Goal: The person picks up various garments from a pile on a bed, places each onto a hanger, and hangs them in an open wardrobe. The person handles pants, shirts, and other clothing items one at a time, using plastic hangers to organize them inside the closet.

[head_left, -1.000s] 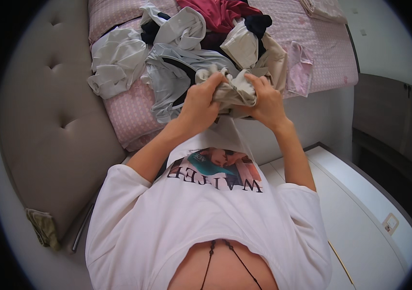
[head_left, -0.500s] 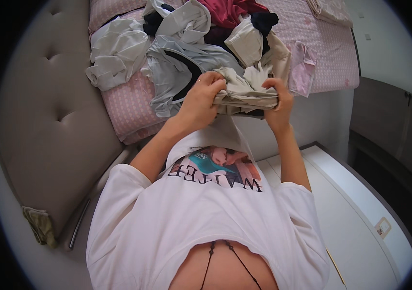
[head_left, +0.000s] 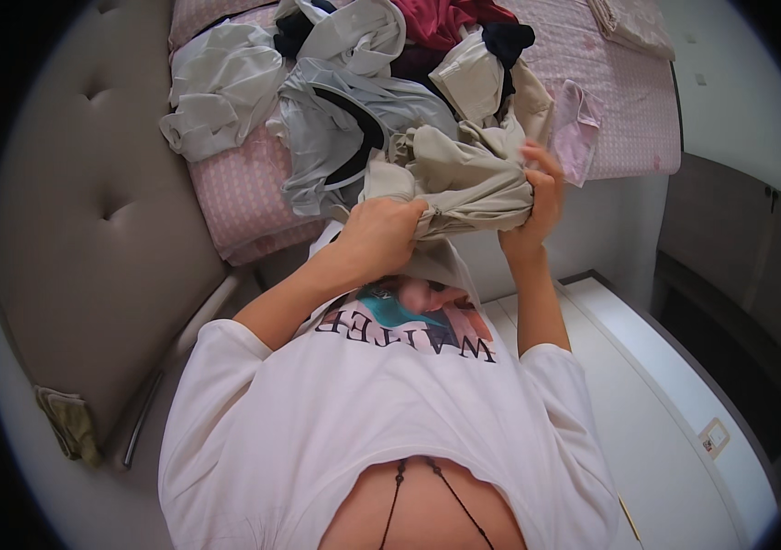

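A crumpled beige garment hangs between my two hands at the near edge of the bed; folds hide its exact kind. My left hand is closed on its near left part, knuckles up. At the garment's right end, my right hand touches the cloth, with fingertips raised and smeared by motion, so its grip is unclear. Just left of the beige cloth lies a light grey garment with a dark inner area. Beyond it sits a cream folded piece beside a black bundle.
White clothing and a dark red garment are heaped on the pink patterned bed. A small pink cloth overhangs its edge. The padded headboard stands left, a white cabinet at lower right.
My left hand has moved nearer to me and slightly left, drawing cloth along. The beige garment has spread and loosened. My right hand's fingers have shifted upward along its right end.
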